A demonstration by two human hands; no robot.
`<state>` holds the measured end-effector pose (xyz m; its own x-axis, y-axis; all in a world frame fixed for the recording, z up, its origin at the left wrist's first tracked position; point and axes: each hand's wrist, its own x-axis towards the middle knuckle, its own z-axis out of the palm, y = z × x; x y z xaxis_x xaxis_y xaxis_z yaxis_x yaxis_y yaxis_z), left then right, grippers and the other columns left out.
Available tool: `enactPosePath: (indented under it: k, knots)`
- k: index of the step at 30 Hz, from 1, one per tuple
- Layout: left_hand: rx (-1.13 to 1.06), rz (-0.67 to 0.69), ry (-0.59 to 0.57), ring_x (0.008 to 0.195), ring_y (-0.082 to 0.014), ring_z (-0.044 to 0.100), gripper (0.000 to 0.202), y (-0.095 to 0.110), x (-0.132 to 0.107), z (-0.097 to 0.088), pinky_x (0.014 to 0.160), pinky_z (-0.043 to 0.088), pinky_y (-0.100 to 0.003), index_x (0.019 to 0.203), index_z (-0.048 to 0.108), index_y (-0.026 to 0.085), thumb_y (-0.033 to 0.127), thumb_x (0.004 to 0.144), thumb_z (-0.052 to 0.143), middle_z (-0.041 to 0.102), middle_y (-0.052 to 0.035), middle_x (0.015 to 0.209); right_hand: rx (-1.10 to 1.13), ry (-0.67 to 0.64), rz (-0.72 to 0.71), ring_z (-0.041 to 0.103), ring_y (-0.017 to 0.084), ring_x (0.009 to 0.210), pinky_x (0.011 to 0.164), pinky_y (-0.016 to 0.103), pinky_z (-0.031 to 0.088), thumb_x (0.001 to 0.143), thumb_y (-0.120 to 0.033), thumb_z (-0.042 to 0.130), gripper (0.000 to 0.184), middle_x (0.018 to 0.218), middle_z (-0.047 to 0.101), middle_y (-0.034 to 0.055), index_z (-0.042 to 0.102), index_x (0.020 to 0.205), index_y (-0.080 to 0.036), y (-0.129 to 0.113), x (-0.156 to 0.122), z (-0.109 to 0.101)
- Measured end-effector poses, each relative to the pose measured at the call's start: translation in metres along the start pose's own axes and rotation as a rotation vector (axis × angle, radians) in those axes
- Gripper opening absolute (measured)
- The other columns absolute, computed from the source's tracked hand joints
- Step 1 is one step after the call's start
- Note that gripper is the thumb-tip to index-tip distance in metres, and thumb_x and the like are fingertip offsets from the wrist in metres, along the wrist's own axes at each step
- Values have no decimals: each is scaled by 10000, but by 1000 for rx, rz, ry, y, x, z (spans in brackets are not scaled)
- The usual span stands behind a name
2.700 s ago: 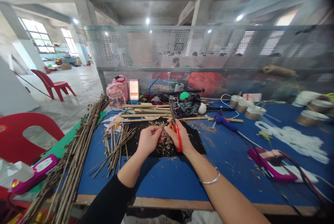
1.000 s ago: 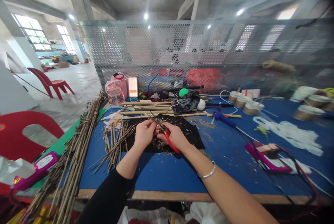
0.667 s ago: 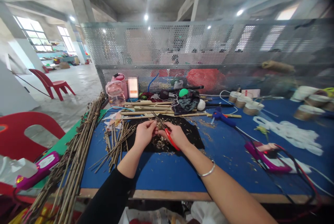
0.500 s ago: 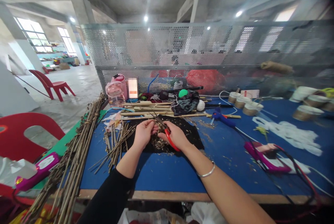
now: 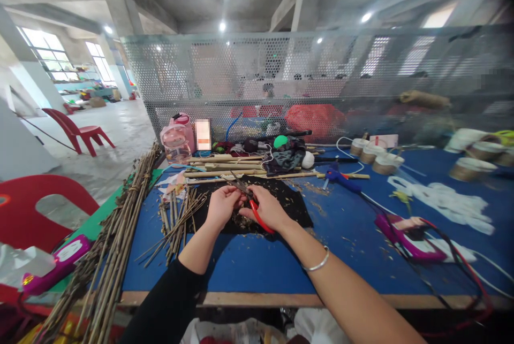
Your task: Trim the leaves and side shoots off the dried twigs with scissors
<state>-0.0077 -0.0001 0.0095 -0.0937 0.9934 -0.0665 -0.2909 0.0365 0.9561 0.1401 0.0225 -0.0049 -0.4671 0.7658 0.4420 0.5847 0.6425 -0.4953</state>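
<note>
My right hand (image 5: 268, 209) grips red-handled scissors (image 5: 249, 200), blades pointing up and left toward my left hand (image 5: 220, 206). My left hand is pinched on a small piece that I cannot make out, held at the scissor blades. Both hands hover over a black cloth (image 5: 293, 204) littered with dry cuttings on the blue table (image 5: 257, 264). A loose heap of short twigs (image 5: 176, 221) lies just left of my left hand.
A long bundle of thin sticks (image 5: 120, 231) runs along the table's left edge. Bamboo pieces (image 5: 225, 166), a pink bottle (image 5: 176, 138), a blue glue gun (image 5: 339, 178), twine spools (image 5: 377, 161) and a pink device with cables (image 5: 409, 237) lie around. A mesh screen stands behind.
The scissors swung from pointing straight up to slanting left toward my left hand. Both hands stayed over the black cloth.
</note>
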Motion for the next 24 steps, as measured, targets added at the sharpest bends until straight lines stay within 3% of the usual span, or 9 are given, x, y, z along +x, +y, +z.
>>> enactPosePath:
  k: [8,14,20,24]
  knots:
    - [86,61,15,528,-82,553,195,-2,0,-1,526,429,-180,731,671,112,275,625,660,646,-27,624,65,9,18,548,204,888,781,326,426,691,-448,652,437,973,603,71,545,1031,-196,-5,-1,-2]
    - [2,59,-1,597,-100,584,257,-1,1,-1,613,469,-217,795,679,112,296,615,683,664,-45,685,119,37,44,577,177,802,713,271,422,721,-416,632,342,895,634,44,573,984,-205,-3,-2,0]
    - [-19,66,95,562,-91,554,317,-3,4,-3,590,457,-218,788,685,94,318,568,728,649,-41,646,88,14,80,579,157,675,634,244,418,750,-422,595,349,775,639,25,570,1012,-192,-2,-2,2]
    - [-54,83,103,552,-80,539,303,-5,6,-3,581,451,-212,803,685,104,282,562,725,651,-31,664,-22,30,85,568,193,832,722,289,429,699,-431,637,474,950,610,66,518,1088,-187,-4,-2,2]
